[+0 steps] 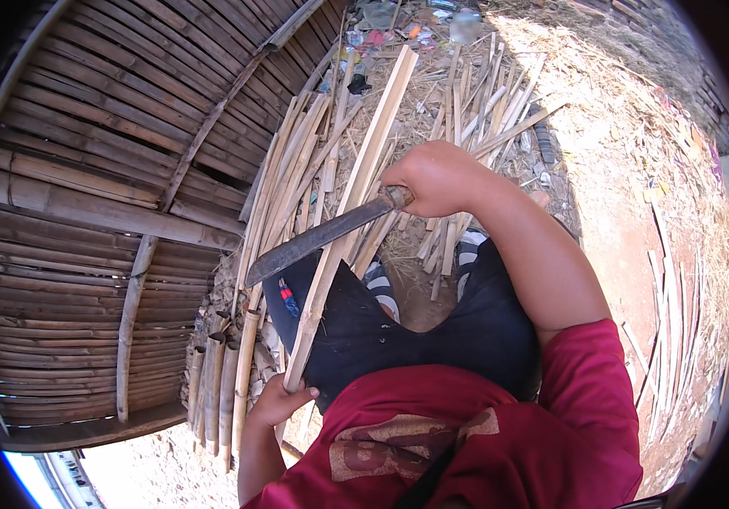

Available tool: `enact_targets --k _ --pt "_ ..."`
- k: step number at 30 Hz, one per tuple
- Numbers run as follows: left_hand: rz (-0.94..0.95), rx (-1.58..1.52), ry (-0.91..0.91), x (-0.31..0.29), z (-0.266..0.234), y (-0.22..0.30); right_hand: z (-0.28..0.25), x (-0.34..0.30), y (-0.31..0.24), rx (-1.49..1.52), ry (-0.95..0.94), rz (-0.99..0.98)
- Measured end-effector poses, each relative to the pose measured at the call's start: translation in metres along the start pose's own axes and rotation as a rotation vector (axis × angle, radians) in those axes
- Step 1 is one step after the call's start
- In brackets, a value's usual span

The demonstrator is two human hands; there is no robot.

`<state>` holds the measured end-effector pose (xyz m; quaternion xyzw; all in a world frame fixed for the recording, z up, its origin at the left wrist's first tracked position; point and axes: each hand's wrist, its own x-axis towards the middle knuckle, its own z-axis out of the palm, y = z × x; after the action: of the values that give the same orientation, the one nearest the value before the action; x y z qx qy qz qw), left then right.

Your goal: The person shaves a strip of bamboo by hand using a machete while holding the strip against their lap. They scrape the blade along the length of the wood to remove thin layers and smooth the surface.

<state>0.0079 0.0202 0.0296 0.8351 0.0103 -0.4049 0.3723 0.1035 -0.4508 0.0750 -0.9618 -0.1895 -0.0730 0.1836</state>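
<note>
A long split bamboo strip (356,191) slants up and away from my lap, passing over my left thigh. My left hand (278,400) is closed round its near end, low at the left. In front of me, my right hand (436,180) is wrapped round the handle of a machete (322,239). The dark, broad blade points left and lies across the strip, its tip past the strip's left side. From this view I cannot tell how deep the edge sits in the bamboo, if at all.
Bamboo strips (296,161) lie piled along the slatted bamboo wall (93,127) at left, and more strips (491,110) lie ahead. Uncut bamboo poles (227,390) stand by my left side. Thin strips (670,331) are on the ground at right; litter (390,34) lies far ahead.
</note>
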Motion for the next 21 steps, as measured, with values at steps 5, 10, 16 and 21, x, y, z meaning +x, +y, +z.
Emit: enact_targets --k 5,10,16,21 --pt "0.042 -0.142 -0.016 -0.011 -0.007 -0.004 -0.016 -0.003 0.039 0.106 0.128 0.321" --pt "0.070 -0.123 0.010 -0.002 0.003 0.016 -0.014 -0.007 0.024 0.057 0.139 0.250" --pt "0.128 -0.090 0.063 0.009 0.010 0.040 -0.005 0.007 -0.021 -0.014 -0.004 -0.028" --pt "0.164 -0.087 0.251 0.012 0.015 0.061 -0.003 0.009 0.038 0.056 -0.007 0.229"
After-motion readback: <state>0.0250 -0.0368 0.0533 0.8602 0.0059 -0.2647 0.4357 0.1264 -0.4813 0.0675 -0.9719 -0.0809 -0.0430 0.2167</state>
